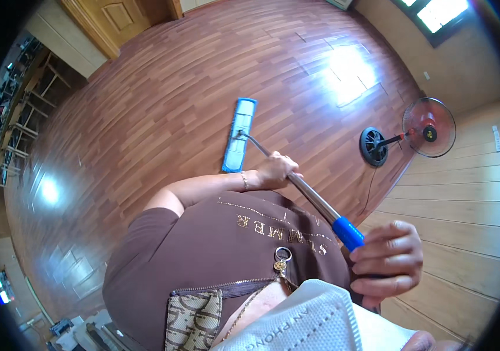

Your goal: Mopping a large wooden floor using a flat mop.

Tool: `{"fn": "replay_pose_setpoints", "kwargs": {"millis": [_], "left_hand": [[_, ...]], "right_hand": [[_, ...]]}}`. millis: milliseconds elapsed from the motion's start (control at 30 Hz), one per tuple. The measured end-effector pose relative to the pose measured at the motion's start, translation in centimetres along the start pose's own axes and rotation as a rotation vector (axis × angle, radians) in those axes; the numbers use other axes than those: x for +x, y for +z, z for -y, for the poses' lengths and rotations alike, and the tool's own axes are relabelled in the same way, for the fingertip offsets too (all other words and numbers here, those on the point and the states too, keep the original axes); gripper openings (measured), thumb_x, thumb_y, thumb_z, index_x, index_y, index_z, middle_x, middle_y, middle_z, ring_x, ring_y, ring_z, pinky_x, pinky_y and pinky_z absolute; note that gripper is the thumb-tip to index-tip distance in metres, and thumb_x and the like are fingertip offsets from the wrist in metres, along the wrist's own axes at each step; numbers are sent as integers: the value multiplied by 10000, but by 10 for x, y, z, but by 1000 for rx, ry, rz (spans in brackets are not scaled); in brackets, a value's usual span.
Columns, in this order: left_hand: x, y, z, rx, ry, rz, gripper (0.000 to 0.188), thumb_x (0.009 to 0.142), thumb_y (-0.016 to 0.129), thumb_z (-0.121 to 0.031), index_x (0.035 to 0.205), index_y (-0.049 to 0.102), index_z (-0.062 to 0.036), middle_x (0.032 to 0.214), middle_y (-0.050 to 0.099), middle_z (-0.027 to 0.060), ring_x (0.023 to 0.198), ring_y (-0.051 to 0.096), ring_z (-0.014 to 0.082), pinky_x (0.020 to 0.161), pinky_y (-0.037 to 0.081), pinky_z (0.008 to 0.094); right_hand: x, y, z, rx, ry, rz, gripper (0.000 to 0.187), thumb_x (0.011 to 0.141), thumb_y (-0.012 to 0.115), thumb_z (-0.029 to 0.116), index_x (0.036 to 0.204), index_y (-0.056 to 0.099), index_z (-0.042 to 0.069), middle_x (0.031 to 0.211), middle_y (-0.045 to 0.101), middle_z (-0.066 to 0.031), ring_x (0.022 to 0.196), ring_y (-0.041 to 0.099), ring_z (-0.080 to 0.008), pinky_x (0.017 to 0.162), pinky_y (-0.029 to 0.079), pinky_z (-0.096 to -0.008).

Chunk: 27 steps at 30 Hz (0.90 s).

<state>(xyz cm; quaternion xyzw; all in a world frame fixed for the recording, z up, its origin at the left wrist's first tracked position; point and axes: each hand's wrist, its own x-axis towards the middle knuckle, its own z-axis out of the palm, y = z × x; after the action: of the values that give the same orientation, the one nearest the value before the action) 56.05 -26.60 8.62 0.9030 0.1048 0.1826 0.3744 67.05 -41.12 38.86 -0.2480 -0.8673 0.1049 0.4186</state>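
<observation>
A flat mop [239, 137] with a pale plate and a blue-edged pad lies on the wood-plank floor. From its joint a metal pole [315, 198] slants up toward my right, ending in a blue grip [348, 233]. My left hand [277, 170] reaches across my body and is closed round the lower part of the pole. At the upper end, the fingers of my right hand [387, 257] curl round the top of the blue grip. Part of that end is hidden behind those fingers.
On the right a standing fan [429, 127] rises from a round black base [373, 147], its cord running along the floor near the wall. Wooden stools [24, 126] line the far left. A wooden door [120, 16] is at the back left.
</observation>
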Motion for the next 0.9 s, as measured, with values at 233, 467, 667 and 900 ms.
{"fn": "replay_pose_setpoints", "kwargs": {"millis": [233, 467, 667, 900], "left_hand": [[73, 65, -33, -130, 271, 440, 85, 714, 650, -242, 749, 640, -165, 749, 650, 65, 831, 641, 285, 735, 410, 475], [112, 106, -54, -113, 452, 554, 178, 755, 668, -352, 688, 633, -191, 669, 631, 44, 718, 631, 268, 741, 364, 437], [116, 109, -13, -52, 358, 580, 74, 686, 648, -237, 712, 606, -182, 730, 626, 31, 816, 635, 243, 738, 357, 443], [139, 98, 103, 111, 117, 453, 127, 773, 640, -298, 843, 674, -198, 873, 673, 76, 922, 653, 286, 748, 482, 502]], "right_hand": [[-8, -17, 44, -317, 81, 1, 320, 792, 749, 363, 627, 594, 136, 560, 557, 41, 576, 615, -114, 600, 470, -258], [-45, -13, 74, -360, 324, -89, 182, 735, 652, 215, 619, 534, 140, 669, 645, -16, 656, 660, -164, 606, 490, -327], [-81, 26, 56, -384, 425, -268, 410, 902, 598, 422, 654, 530, 103, 644, 589, -31, 626, 629, -193, 602, 480, -362], [-88, 82, -29, -471, 593, -450, 482, 706, 707, 525, 645, 577, 64, 669, 609, -40, 739, 636, -271, 712, 478, -429]]}}
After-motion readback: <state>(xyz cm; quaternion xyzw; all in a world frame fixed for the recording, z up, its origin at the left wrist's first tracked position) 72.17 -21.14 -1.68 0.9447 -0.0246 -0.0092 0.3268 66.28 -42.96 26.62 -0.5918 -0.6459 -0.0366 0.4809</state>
